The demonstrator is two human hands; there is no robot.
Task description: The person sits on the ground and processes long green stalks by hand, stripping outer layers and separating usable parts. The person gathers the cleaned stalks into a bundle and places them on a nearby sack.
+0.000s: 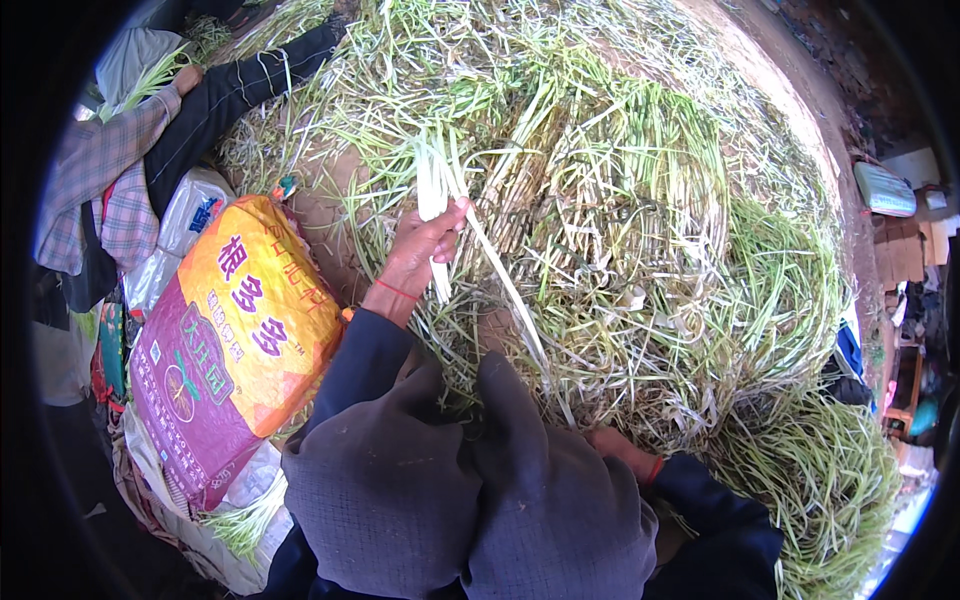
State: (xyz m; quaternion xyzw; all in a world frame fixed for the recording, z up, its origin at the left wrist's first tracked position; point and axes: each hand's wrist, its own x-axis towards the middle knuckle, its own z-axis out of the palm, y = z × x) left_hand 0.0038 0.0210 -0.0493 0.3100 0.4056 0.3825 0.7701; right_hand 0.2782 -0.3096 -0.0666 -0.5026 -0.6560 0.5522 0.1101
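My left hand point(431, 244) is closed around a small bundle of pale, leafy green-white stalks point(432, 176), held upright above the heap. From its thumb and fingertips one longer pale stalk point(504, 274) slants down toward my right knee. Low beside that knee is my right hand point(624, 452), near a thin pale strip point(568, 412) that lines up with the stalk's lower end. Its fingertips are partly hidden by the dark trouser leg, so their grip is unclear. Before me, many uncleaned stalks point(517, 195) with brown, dry outer leaves lie in a row.
A yellow and purple printed sack point(247, 315) stands at my left, with clear plastic bags point(191, 214) behind it. Another person's plaid sleeve point(124, 161) and outstretched leg point(232, 97) are at upper left. More green leaves point(810, 465) are piled at lower right.
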